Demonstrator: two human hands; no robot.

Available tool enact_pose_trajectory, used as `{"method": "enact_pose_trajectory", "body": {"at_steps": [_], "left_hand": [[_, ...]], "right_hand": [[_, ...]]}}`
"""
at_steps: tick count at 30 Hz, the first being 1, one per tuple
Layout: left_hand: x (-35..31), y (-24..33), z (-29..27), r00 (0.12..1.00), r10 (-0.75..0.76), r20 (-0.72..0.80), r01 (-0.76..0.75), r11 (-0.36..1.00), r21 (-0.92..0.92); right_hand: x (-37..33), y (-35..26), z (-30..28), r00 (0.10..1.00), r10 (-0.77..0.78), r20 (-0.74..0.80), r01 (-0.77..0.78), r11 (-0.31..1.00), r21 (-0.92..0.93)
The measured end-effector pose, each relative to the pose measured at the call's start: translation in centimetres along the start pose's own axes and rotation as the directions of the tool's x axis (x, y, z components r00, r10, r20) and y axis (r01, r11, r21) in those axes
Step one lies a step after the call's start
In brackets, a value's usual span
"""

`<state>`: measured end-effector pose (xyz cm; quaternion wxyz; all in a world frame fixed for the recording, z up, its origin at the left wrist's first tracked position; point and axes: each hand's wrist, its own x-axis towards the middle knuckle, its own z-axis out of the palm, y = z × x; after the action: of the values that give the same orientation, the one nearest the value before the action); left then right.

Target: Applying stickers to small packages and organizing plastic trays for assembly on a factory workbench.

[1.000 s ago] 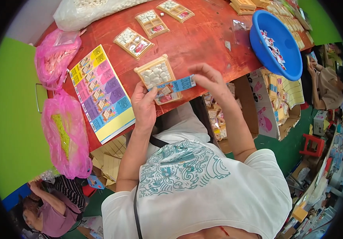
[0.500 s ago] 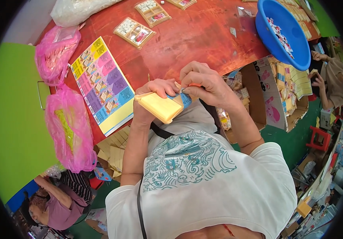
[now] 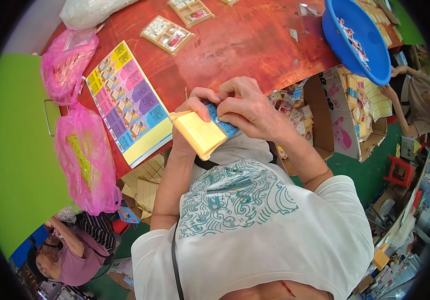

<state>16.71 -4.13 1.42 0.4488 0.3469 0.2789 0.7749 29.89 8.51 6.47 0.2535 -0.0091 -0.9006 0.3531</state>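
Note:
In front of my chest my left hand [image 3: 195, 104] grips a shallow tan plastic tray pack [image 3: 201, 134], its fingers and thumb closed round the upper edge. A blue sticker [image 3: 229, 128] lies along the pack's right end. Closed in a pinch, my right hand [image 3: 249, 109] has its fingertips on this sticker. The pack is held tilted, its plain tan side toward me. Part of the sticker is hidden behind my fingers. Beside my left hand, a sheet of coloured stickers [image 3: 130, 107] in yellow, pink, purple and blue lies on the red table [image 3: 245, 47].
Filled compartment trays [image 3: 167, 36] lie at the far side. A blue basin [image 3: 331, 25] of small wrapped packets stands at the right. Below it are cardboard boxes [image 3: 324, 127] of packs. Pink plastic bags [image 3: 67, 75] lie left. Co-workers sit lower left [image 3: 82, 250] and far right [image 3: 415, 100].
The pack has tilted so more of its narrow side shows. My right hand has moved slightly left along the sticker, and my left fingers have curled more over the edge.

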Motion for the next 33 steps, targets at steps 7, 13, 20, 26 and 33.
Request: {"method": "enact_pose_trajectory", "body": {"at_steps": [7,13,20,26,33], "left_hand": [[-0.2,-2.0,0.2,0.999,0.039,0.0,-0.038,0.977,-0.21],[0.0,-2.0,-0.3,0.995,-0.035,-0.091,0.009,0.962,-0.271],[-0.1,-2.1,1.9,0.883,-0.253,-0.396,0.178,0.96,-0.218],[0.6,-2.3,2.3,0.872,-0.383,-0.306,0.395,0.919,-0.026],[1.1,-3.7,4.9,0.828,-0.499,-0.255,0.531,0.844,0.073]], "right_hand": [[0.3,0.3,0.9,0.995,0.038,-0.09,-0.046,0.995,-0.087],[-1.0,0.7,0.5,0.895,0.221,-0.386,-0.164,0.971,0.175],[-3.2,0.9,1.8,0.783,0.611,0.112,-0.575,0.645,0.503],[-6.2,1.9,1.9,0.7,0.667,0.255,-0.538,0.257,0.803],[-10.2,2.3,1.9,0.672,0.693,0.261,-0.471,0.128,0.873]]}}
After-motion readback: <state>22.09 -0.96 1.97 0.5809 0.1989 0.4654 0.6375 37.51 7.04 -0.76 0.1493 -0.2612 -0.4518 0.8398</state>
